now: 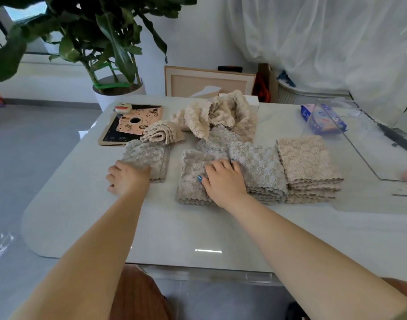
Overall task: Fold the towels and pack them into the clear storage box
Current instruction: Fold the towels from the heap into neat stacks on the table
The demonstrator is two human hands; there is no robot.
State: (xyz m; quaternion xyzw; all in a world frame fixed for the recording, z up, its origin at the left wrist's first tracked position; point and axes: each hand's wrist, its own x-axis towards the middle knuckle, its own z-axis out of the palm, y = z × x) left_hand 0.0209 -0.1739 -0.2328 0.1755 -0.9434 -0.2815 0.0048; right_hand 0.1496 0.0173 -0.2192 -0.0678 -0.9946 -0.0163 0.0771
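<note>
On a glossy pale counter (198,232) in a bright room, two hands work among towels.
Left hand (126,179) has its grip curled on the near corner of a small grey stack (147,155) toward the left edge; right hand (223,181) lies flat, grip apart, on a folded towel (191,181) at the middle. Beside it are a grey stack (262,167) and a beige stack (306,158); an unfolded heap (221,114) lies toward the far edge. The clear storage box (350,139) stands at the right edge. A tablet (133,121) rests at the far left corner, with a potted plant (101,35), a white curtain (325,38) and grey floor (36,139) beyond.
</note>
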